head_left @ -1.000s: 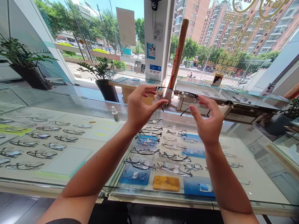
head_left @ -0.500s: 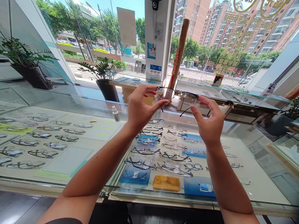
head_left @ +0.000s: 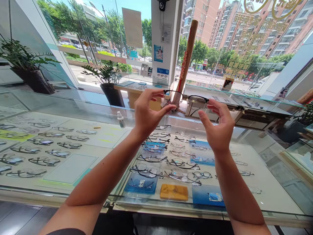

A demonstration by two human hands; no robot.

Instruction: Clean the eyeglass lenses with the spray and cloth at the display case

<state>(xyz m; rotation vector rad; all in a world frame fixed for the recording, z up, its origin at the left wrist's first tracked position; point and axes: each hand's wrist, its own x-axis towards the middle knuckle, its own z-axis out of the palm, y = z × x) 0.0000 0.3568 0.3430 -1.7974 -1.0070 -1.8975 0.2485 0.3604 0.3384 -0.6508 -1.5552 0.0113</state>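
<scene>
A pair of dark-rimmed glasses (head_left: 195, 97) is held up above the far part of the glass display counter (head_left: 205, 129). My left hand (head_left: 150, 109) pinches its left end between thumb and fingers. At the other end, my right hand (head_left: 218, 120) has its fingers on the frame's corner, the thumb a little below. Both lenses face away and the frame is roughly level. Under the glass, between my forearms, lie rows of eyeglasses (head_left: 153, 157) and an orange case (head_left: 173, 192).
A small white spray bottle (head_left: 121, 119) stands on the counter left of my left hand. More glasses (head_left: 40, 141) lie in the left case. Beyond are a potted plant (head_left: 112, 93), a wooden post (head_left: 188, 55) and further display counters (head_left: 264, 114) by the windows.
The glasses have tilted slightly, so their upper rims look more arched and the temple arms below show less. Both hands have stayed nearly in place.
</scene>
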